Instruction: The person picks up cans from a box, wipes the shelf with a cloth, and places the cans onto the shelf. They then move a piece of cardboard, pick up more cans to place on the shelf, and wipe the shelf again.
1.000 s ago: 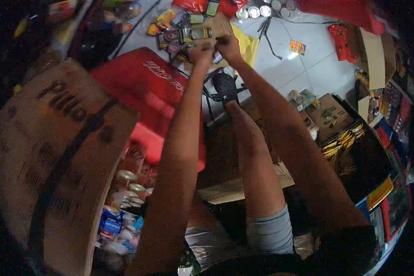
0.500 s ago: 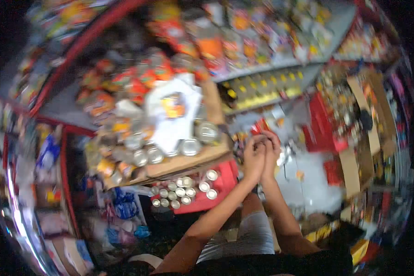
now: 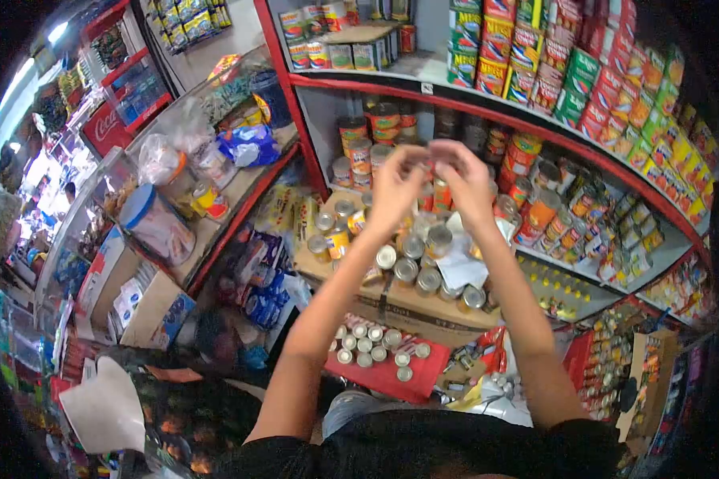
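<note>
My left hand (image 3: pixel 399 185) and my right hand (image 3: pixel 465 182) are raised side by side in front of the shelving, above a cardboard box top crowded with cans. Their fingers are loosely curled toward each other, somewhat blurred, and I make out nothing held in either. Behind them, orange-labelled cans (image 3: pixel 361 160) stand on the lower shelf. Below, silver-topped cans (image 3: pixel 406 270) and a crumpled white paper (image 3: pixel 458 267) rest on the cardboard box (image 3: pixel 367 303). More small cans (image 3: pixel 365 345) stand on a red surface (image 3: pixel 411 383) nearer to me.
Stacked cans (image 3: pixel 495 48) fill the upper shelf behind a red-edged ledge. At left, a blue-lidded tub (image 3: pixel 158 227) and plastic bags (image 3: pixel 160 160) sit on a counter. A white chair back (image 3: pixel 104 407) is at lower left. Rows of cans (image 3: pixel 607 359) stand at right.
The view has swung left and up toward the shelves. My hands, pressed together low over the floor before, have risen and come apart in front of the cans.
</note>
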Demonstrator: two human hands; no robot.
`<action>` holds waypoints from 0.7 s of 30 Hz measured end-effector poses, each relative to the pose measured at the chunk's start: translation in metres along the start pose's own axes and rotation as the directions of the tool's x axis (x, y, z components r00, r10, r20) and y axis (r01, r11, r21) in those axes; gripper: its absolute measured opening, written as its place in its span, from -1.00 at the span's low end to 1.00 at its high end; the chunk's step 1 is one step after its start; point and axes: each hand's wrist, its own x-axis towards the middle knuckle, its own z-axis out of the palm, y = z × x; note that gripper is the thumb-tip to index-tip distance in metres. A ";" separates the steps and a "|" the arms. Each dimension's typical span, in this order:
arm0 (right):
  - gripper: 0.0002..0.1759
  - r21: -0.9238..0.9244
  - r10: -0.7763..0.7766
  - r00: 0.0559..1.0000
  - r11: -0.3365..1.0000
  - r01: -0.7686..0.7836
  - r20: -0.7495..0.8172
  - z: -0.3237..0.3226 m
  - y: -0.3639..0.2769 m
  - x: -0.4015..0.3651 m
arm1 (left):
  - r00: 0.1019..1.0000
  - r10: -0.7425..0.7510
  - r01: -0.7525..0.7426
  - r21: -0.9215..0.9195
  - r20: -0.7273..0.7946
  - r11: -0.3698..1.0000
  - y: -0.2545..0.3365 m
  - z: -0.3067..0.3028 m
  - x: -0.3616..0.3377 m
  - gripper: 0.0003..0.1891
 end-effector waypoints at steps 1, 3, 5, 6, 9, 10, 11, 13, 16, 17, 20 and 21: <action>-0.68 -0.024 -0.035 0.999 0.999 0.035 0.040 0.007 0.004 0.030 | 0.999 -0.017 0.019 0.040 -0.035 0.999 0.017 -0.016 0.021 -0.80; -0.68 -0.025 -0.118 0.992 0.993 0.119 0.037 0.020 0.015 0.088 | 0.988 0.148 -0.145 0.100 -0.031 0.984 0.006 -0.047 0.073 -0.79; -0.68 -0.090 -0.139 0.990 0.986 0.137 -0.014 0.029 0.028 0.142 | 0.998 0.066 -0.068 0.191 0.019 0.979 0.024 -0.068 0.116 -0.75; -0.68 -0.149 -0.178 0.983 0.974 0.171 -0.039 0.031 0.037 0.168 | 0.986 0.154 -0.165 0.235 0.066 0.958 0.023 -0.075 0.141 -0.73; -0.68 -0.185 -0.193 0.975 0.968 0.171 -0.111 0.034 0.048 0.235 | 0.947 0.283 -0.320 0.389 0.150 0.864 0.027 -0.088 0.214 -0.70; -0.66 -0.151 -0.162 0.982 0.978 0.147 -0.097 0.032 0.051 0.257 | 0.900 0.420 -0.424 0.467 0.118 0.776 0.026 -0.089 0.241 -0.66; -0.66 -0.163 -0.170 0.979 0.975 0.151 -0.111 0.031 0.056 0.279 | 0.901 0.424 -0.417 0.464 0.095 0.782 0.024 -0.088 0.266 -0.64; -0.63 -0.281 -0.137 0.952 0.958 0.058 -0.273 0.029 0.063 0.320 | 0.873 0.484 -0.395 0.667 0.058 0.632 0.012 -0.089 0.322 -0.57; -0.59 -0.592 -0.256 0.887 0.805 -0.024 -0.384 0.032 0.063 0.375 | 0.980 0.189 -0.170 0.739 0.058 0.651 0.005 -0.091 0.393 -0.58; -0.47 -0.669 -0.270 0.874 0.738 -0.082 -0.404 0.033 0.066 0.391 | 0.993 0.110 -0.110 0.744 0.049 0.660 0.007 -0.090 0.408 -0.59; -0.32 -0.771 -0.203 0.896 0.604 -0.202 -0.394 0.037 0.049 0.428 | 0.994 0.103 -0.101 0.744 0.043 0.660 -0.004 -0.087 0.457 -0.57; -0.29 -0.803 -0.110 0.923 0.537 -0.258 -0.370 0.034 0.048 0.439 | 0.995 0.103 -0.059 0.749 -0.013 0.659 -0.013 -0.085 0.472 -0.55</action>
